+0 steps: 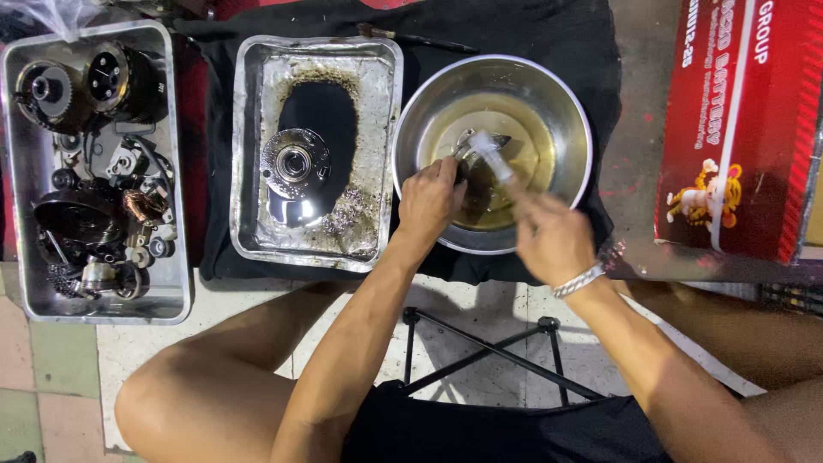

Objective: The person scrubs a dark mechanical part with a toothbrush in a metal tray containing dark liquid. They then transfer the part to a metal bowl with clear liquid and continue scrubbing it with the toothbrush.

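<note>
Small metal part sits over the yellowish liquid in the round steel bowl, pinched at its near end by the left hand; fingers there are clenched on it, apparently to hold it steady over the liquid so drips fall back in. Right hand, just right of the left-hand fingers, grips a pale brush-like tool; tool and hand are motion-blurred, so the exact finger wrap cannot be told, only that the tool is held and its tip lies against the part. Both forearms reach forward from the body and converge at the near half of the bowl, wrists slightly bent down, a metal bracelet on the right wrist. Left of the left-hand fingers, close by, a rectangular steel tray carries a pool of dark oil and a round shiny housing lying flat, likely kept there to contain the mess. Farther left, well apart, a second tray is packed with gears and dark engine pieces. Bowl and nearer tray rest on a black cloth spread on the floor. Right of the right hand, apart, stands a red carton. A folding stool frame shows below the arms, between the knees.
</note>
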